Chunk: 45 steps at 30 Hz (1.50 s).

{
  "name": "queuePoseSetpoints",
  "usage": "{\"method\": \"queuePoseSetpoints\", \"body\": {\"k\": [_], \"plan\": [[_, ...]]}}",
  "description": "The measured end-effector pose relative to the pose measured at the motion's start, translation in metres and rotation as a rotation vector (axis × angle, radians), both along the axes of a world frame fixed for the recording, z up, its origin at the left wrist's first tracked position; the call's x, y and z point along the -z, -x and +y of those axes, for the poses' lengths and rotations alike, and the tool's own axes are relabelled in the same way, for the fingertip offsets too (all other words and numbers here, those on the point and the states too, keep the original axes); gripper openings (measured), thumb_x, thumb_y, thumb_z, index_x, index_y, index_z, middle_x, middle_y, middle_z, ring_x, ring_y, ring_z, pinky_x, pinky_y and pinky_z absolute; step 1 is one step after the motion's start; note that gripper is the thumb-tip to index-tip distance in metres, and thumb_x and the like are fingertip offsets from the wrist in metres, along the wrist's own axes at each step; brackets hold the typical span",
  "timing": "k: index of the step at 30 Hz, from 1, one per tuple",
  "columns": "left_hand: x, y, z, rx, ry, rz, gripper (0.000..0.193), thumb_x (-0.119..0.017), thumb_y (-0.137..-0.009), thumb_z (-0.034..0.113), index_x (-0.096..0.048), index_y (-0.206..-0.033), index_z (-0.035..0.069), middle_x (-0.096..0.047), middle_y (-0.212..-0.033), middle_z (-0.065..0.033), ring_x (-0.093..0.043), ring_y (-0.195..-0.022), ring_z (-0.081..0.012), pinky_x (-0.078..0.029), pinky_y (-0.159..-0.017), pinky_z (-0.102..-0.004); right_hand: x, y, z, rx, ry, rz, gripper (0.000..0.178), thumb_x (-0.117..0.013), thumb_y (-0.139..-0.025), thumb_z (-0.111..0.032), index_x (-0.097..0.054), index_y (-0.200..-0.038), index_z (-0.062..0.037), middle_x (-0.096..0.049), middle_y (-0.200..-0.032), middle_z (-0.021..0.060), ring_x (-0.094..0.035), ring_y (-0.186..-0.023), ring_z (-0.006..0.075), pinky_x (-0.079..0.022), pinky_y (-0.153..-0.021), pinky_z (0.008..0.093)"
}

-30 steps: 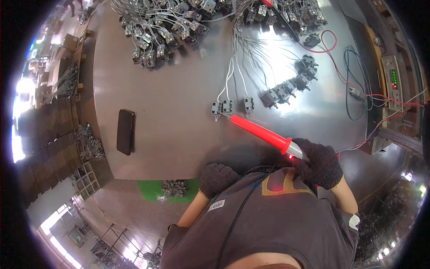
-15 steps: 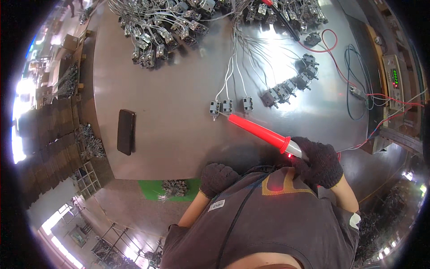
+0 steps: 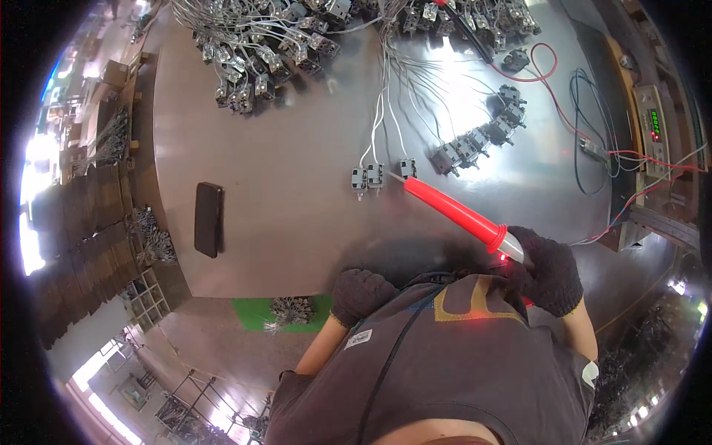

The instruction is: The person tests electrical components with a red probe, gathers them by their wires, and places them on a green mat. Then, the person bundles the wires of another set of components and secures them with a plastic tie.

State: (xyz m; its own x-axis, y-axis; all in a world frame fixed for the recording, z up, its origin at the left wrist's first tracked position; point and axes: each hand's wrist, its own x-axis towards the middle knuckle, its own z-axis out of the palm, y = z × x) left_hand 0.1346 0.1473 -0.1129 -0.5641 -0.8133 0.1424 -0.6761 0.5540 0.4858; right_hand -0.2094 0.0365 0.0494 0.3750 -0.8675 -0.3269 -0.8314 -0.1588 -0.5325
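My right hand (image 3: 549, 272), in a dark knitted glove, is closed around a test probe (image 3: 456, 213) with a red sleeve, a pale grip and a lit red light. Its thin metal tip points up and left, between a middle grey switch block (image 3: 375, 176) and a right-hand one (image 3: 407, 169). Close beside the middle block stands a left one (image 3: 359, 179); white wires lead up from these blocks. At the table's near edge, my left hand (image 3: 361, 295), also gloved, rests as a fist with nothing visible in it.
Several more switch blocks (image 3: 475, 145) form a curved row to the right. Heaps of wired blocks (image 3: 267, 48) lie at the back, by a second probe (image 3: 466, 31). A dark phone (image 3: 208, 220) lies left on the metal table (image 3: 289, 193). A meter (image 3: 654, 126) with cables stands right.
My right hand has drawn the probe rightward, its tip going from the left block to the gap before the right one. The left and middle blocks now sit closer together. My left hand stays put.
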Motion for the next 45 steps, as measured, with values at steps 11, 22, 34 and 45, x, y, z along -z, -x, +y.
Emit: {"method": "queuePoseSetpoints", "body": {"k": [11, 22, 34, 45], "plan": [[-0.004, 0.000, 0.000, 0.009, -0.012, -0.054, 0.014, -0.071, -0.072, 0.033, -0.061, -0.069, 0.026, -0.053, -0.065, 0.0023, -0.059, -0.060, -0.0181, -0.046, -0.052, -0.0373, 0.006, -0.005, -0.001, -0.020, -0.001, 0.039, 0.044, -0.073, -0.089, -0.036, -0.066, -0.125, -0.0115, -0.071, -0.081, 0.0174, -0.072, -0.073, 0.0348, -0.055, -0.065, 0.0456], [-0.007, 0.001, 0.002, 0.003, -0.061, -0.125, 0.006, -0.068, -0.069, 0.029, -0.073, -0.073, 0.028, -0.059, -0.064, 0.0010, -0.063, -0.066, -0.0207, -0.048, -0.059, -0.0410, 0.000, -0.008, -0.003, -0.026, -0.057, 0.061, 0.047, -0.071, -0.090, -0.039, -0.065, -0.128, -0.0116, -0.071, -0.082, 0.0186, -0.071, -0.073, 0.0369, -0.055, -0.065, 0.0458], [0.007, 0.003, 0.004, -0.066, 0.101, -0.024, 0.016, -0.070, -0.073, 0.031, -0.057, -0.068, 0.022, -0.050, -0.062, 0.0004, -0.059, -0.059, -0.0190, -0.047, -0.054, -0.0370, -0.025, 0.047, -0.005, 0.536, -0.367, -0.507, 0.052, -0.076, -0.075, -0.012, -0.065, -0.124, 0.0006, -0.069, -0.089, 0.0048, -0.060, -0.063, 0.0069, -0.046, -0.053, 0.0235], [-0.025, 0.021, -0.009, -0.158, 0.018, -0.094, 0.020, -0.071, -0.070, 0.031, -0.056, -0.062, 0.021, -0.050, -0.059, -0.0003, -0.059, -0.054, -0.0200, -0.048, -0.052, -0.0393, -0.120, 0.207, -0.191, 0.899, 0.686, -1.065, 0.042, -0.051, -0.107, -0.037, -0.058, -0.133, -0.0043, -0.071, -0.100, 0.0035, -0.069, -0.077, 0.0100, -0.055, -0.065, 0.0188]]}}
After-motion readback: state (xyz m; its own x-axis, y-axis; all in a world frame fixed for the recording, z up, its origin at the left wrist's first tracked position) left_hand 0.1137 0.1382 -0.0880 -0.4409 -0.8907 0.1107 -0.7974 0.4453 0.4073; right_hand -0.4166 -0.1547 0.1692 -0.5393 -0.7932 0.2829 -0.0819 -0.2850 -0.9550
